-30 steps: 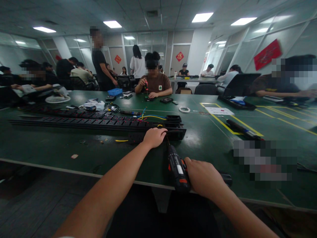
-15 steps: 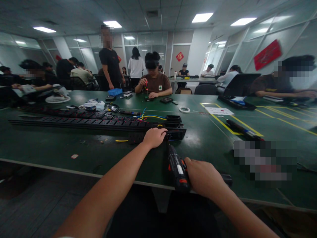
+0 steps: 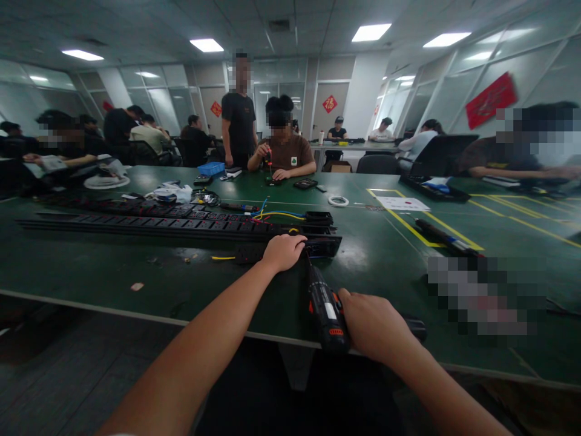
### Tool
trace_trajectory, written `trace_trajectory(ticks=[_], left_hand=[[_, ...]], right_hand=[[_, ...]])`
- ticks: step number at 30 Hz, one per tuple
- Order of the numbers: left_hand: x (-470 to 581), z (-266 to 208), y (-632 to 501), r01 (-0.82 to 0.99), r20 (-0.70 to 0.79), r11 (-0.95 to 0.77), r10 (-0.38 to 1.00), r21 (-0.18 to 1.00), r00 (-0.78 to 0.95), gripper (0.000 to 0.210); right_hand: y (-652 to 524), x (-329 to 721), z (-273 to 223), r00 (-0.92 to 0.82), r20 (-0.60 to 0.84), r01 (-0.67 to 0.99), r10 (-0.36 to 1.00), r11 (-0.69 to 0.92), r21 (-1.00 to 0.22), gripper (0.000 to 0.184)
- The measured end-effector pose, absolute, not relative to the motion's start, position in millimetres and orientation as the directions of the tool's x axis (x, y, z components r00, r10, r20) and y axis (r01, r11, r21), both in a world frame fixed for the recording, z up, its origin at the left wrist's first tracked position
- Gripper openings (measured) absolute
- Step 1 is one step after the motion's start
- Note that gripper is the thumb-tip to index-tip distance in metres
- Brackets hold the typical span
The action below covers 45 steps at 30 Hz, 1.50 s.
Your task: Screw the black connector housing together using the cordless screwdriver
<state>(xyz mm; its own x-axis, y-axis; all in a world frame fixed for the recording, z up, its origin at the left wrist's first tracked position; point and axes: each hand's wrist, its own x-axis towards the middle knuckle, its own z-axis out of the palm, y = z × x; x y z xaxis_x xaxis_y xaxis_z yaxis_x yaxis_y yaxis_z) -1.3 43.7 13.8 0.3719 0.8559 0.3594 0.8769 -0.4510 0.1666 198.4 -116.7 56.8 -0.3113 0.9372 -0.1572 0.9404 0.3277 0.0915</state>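
My right hand [image 3: 372,321] is closed round the grip of a black and orange cordless screwdriver [image 3: 327,309]. The tool lies pointed away from me, its bit reaching the near side of a black end piece [image 3: 327,246] by my left fingertips. My left hand [image 3: 285,251] is wrapped over that end piece, thumb and fingers pressed together; what lies under the palm is hidden. Long black power strips [image 3: 181,225] with rows of sockets run to the left. A short black socket block [image 3: 249,254] with a yellow wire [image 3: 223,258] sits beside my left wrist.
Blue and yellow wires [image 3: 284,213] rise behind the strips. A second power screwdriver [image 3: 447,238] lies at the right, near a white sheet [image 3: 402,203]. A white tape roll [image 3: 338,200] is farther back. Across the green table [image 3: 390,242] a seated person [image 3: 290,151] holds a red screwdriver.
Both my hands and the cordless screwdriver stay in place. In the background, a standing person in black has moved to the right, behind the seated person, covering the one in white.
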Motion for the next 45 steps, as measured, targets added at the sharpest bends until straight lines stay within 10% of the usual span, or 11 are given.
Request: trace_trajectory(ticks=[29,45], left_hand=[[-3,9,49,0.868,0.378,-0.472,0.84,0.156,0.389,0.037],[-4,11,51,0.881,0.35,-0.442,0.862,0.169,0.366,0.039]], right_hand=[[-119,198,57,-0.277,-0.154,0.953,0.948,0.292,0.086,0.027],[-106,217,75,-0.426,-0.062,0.896,0.903,0.412,-0.165,0.021]])
